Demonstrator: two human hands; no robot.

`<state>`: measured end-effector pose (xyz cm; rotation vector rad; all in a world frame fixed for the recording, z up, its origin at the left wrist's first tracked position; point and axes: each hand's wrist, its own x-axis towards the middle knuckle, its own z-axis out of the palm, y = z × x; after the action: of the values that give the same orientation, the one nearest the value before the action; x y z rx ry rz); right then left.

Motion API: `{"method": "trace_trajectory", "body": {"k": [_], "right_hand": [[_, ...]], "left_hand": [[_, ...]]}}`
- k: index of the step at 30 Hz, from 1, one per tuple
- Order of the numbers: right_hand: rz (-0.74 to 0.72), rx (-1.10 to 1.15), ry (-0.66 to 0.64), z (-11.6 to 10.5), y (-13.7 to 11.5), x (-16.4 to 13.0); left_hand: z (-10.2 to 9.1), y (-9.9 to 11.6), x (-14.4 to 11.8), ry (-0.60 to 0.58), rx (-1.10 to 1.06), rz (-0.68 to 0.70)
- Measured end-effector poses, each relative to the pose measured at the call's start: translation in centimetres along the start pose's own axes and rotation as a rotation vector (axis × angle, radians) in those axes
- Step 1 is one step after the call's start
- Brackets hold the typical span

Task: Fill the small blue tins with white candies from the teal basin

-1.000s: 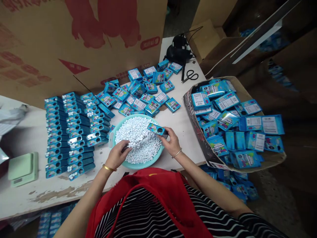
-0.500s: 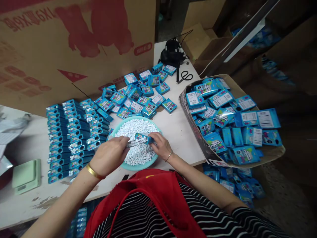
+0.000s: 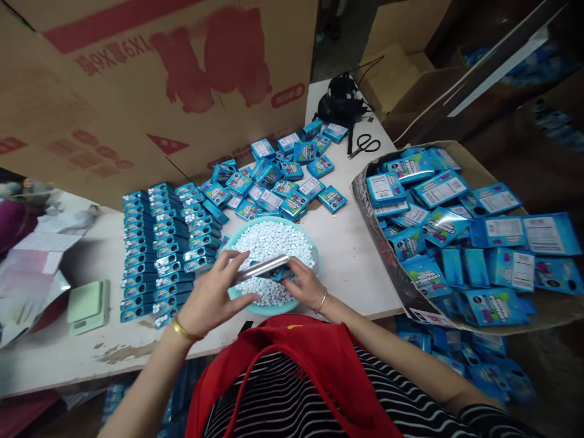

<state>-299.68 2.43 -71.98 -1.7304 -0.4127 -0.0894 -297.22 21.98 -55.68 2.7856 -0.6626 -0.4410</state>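
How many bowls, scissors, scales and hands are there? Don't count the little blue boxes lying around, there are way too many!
Bowl of white candies: 1
Scissors: 1
Green scale: 1
Hands: 2, the left hand and the right hand, together holding one small box
Total: 5

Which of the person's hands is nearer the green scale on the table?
Left. The left hand is over the near-left rim of the bowl, on the side toward the green scale. The right hand is over the bowl's right side, farther away.
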Motion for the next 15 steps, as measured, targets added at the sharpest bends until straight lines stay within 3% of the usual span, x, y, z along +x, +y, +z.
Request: {"method": "trace_trajectory", "body": {"k": [4, 7, 9, 12, 15], "right_hand": [[-0.004, 0.082, -0.191, 2.5, -1.7, 0.5], [-0.068, 0.114, -0.251, 3.5, -1.9, 3.0], [-0.068, 0.071, -0.167, 3.4, -0.6, 6.1], [0.107, -0.143, -0.047, 2.6, 2.7, 12.6], [0.322, -0.472, -0.227, 2.6, 6.0, 19.1]], "left_hand": [[3.8, -2.4, -2.4, -0.014, -0.109, -0.042], [4.2, -4.9, -4.7, 0.097, -0.145, -0.109], [3.6, -7.4, -6.6, 0.221, -0.118, -0.181], [3.1, -11.9, -9.6, 0.318, -0.023, -0.325], [4.0, -16.2, -11.6, 0.247, 0.069, -0.473]]}}
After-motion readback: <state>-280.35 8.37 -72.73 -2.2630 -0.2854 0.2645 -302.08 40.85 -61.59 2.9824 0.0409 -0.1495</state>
